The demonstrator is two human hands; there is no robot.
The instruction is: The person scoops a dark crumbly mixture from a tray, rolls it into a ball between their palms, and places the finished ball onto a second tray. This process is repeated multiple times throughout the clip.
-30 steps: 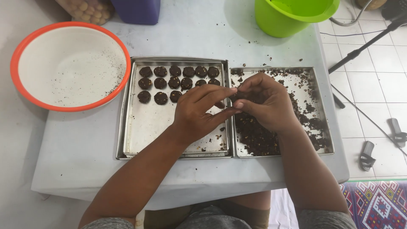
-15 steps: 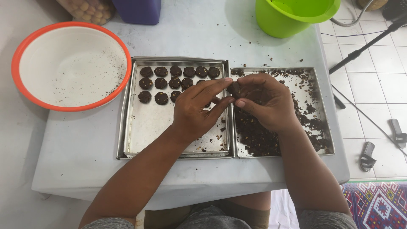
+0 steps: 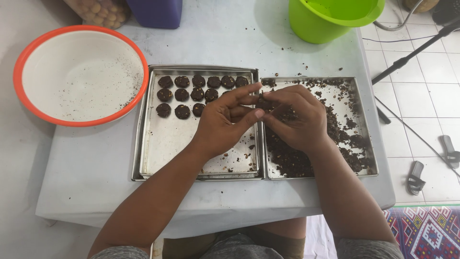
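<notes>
While both hands, left hand (image 3: pixel 225 120) and right hand (image 3: pixel 297 117), are pinching a dark dough lump (image 3: pixel 263 102) over the trays' seam, loose grip pressure is risking crumbs falling onto the worktop (image 3: pixel 96 158).

dough lump (image 3: pixel 263 102): mostly hidden between the fingertips of the left hand (image 3: pixel 225 122) and right hand (image 3: pixel 297 117); its shape cannot be told.
right tray (image 3: pixel 366 129): its left-middle floor is covered by the right hand.
dark rounds (image 3: pixel 197 93): the right end of the second row seems hidden behind the left fingers.
green bucket (image 3: pixel 330 17): far part cut off by the top edge.
jar (image 3: pixel 98 9) and purple box (image 3: pixel 155 10): only bottoms show.
</notes>
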